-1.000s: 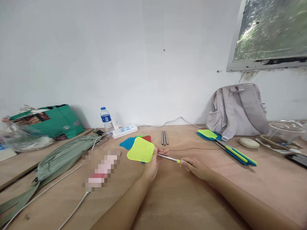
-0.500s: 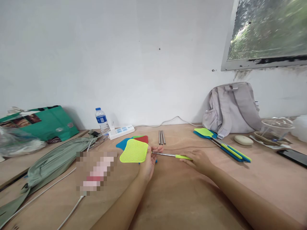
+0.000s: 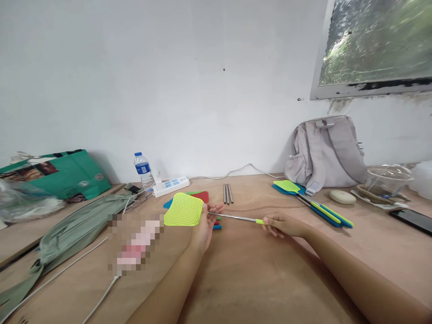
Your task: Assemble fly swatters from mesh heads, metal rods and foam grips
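A yellow-green fly swatter (image 3: pixel 184 210) with a perforated head and a thin metal rod is held across the table between both hands. My left hand (image 3: pixel 203 227) is closed around the neck, where the head meets the rod. My right hand (image 3: pixel 281 225) pinches the yellow-green grip at the rod's other end. Behind the swatter head lie a red swatter head (image 3: pixel 201 196) and a partly hidden blue one (image 3: pixel 168 203), with a strip of green. Coloured handle ends, among them a blue handle (image 3: pixel 217 227), stick out beside my left hand.
Several metal tubes (image 3: pixel 228 193) lie farther back. Swatters with blue and yellow-green handles (image 3: pixel 326 213) lie at right, before a grey backpack (image 3: pixel 326 153). A power strip (image 3: pixel 171 185), water bottle (image 3: pixel 143 168), green bag (image 3: pixel 79 173) and cloth pouch (image 3: pixel 81 225) are left; a phone (image 3: pixel 413 221) is far right.
My hands have moved apart: the left went slightly left with the swatter head, the right shifted right. More of the metal rod shows, and the coloured handle ends near my left hand are less covered.
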`<action>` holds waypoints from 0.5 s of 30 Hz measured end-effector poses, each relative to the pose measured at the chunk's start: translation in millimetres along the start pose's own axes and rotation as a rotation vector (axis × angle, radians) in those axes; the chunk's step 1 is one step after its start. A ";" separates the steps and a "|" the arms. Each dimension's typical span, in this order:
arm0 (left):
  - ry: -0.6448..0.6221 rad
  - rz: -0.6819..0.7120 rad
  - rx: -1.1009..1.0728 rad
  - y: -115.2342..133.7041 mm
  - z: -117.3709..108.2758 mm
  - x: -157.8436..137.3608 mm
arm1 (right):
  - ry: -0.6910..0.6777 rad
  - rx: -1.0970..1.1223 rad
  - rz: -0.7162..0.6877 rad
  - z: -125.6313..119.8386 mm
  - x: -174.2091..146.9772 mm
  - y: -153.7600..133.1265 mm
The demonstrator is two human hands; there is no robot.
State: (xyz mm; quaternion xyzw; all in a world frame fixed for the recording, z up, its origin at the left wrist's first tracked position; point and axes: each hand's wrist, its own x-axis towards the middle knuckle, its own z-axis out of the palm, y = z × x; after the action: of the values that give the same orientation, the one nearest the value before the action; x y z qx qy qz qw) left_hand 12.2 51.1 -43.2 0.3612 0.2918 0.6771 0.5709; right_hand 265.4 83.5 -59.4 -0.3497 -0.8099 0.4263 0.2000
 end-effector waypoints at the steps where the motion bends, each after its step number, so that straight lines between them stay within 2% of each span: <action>1: 0.016 0.001 -0.003 0.8 -1.1 1.0 | -0.019 0.029 0.017 -3.1 -1.2 3.1; 7: 0.036 -0.019 -0.070 4.8 -5.1 4.4 | -0.060 0.134 0.080 -20.0 -8.7 17.0; 15: 0.059 0.025 -0.275 12.0 -3.2 6.3 | -0.082 0.148 0.099 -29.6 -10.8 23.2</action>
State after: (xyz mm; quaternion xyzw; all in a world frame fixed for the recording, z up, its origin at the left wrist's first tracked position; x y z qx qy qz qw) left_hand 2.2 55.2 -34.3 0.2631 0.2082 0.7282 0.5976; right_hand 300.3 100.9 -62.5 -0.3558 -0.7656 0.5082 0.1706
